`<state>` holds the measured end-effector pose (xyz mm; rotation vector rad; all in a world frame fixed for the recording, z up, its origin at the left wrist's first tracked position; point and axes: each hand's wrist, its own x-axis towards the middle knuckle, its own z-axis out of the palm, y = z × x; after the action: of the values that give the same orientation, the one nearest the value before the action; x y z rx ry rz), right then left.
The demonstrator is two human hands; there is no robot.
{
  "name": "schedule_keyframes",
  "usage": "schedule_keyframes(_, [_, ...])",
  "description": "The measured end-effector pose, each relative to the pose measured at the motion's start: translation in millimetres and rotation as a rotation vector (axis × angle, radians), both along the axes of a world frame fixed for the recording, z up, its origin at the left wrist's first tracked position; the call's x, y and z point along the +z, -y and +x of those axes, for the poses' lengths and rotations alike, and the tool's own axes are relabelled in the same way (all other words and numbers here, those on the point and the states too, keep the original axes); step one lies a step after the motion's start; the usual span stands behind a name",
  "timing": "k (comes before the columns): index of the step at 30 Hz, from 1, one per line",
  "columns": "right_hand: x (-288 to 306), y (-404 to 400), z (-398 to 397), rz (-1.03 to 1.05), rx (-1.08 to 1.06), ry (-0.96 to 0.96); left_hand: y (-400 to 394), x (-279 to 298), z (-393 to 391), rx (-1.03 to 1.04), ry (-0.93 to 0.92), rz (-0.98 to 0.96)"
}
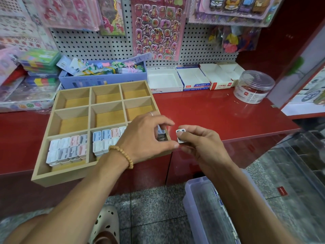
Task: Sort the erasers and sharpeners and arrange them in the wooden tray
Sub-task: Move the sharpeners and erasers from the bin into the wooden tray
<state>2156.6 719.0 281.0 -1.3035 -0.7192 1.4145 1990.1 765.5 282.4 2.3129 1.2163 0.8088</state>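
A wooden tray (52,110) with nine compartments lies on the red counter. Its front-left compartment holds rows of pastel sharpeners (67,149), and the front-middle one holds more pastel sharpeners (105,138). My left hand (146,138) hovers over the front-right compartment, fingers curled round a small stack of sharpeners (161,133) standing there. Just right of the tray's corner, my right hand (198,143) pinches a single white sharpener (180,135). The six rear compartments show only bare wood.
Three open white cardboard boxes (165,81) and a clear round tub (253,87) stand at the back of the red counter (219,113). A blue box of goods (102,74) sits behind the tray. A clear plastic bin (202,208) stands on the floor below my right arm.
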Motion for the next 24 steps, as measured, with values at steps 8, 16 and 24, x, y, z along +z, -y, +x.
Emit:
schedule_keyframes(8, [8,4,-9,0.016,0.034,0.089,10,-2,3,0.000,0.044,0.052])
schedule_keyframes(16, [12,1,-32,0.076,0.034,0.296,17,2,-13,0.032,0.027,0.084])
schedule_keyframes(24, [10,-3,-30,0.106,0.077,0.357,0,3,-45,0.269,-0.100,-0.022])
